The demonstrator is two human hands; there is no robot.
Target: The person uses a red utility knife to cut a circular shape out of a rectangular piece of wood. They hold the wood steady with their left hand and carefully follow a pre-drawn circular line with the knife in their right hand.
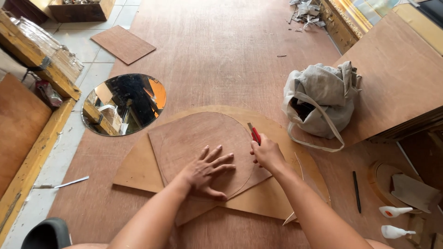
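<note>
- Head cam: my left hand point(205, 170) lies flat, fingers spread, pressing the thin plywood sheet point(194, 143) onto the bigger board point(138, 168) on the floor.
- Right hand point(266, 153) has its grip closed around a red utility knife point(253, 133), blade at the sheet's curved edge.
- Round mirror point(123, 104) sits off left, grey cloth bag point(320, 99) to the right.
</note>
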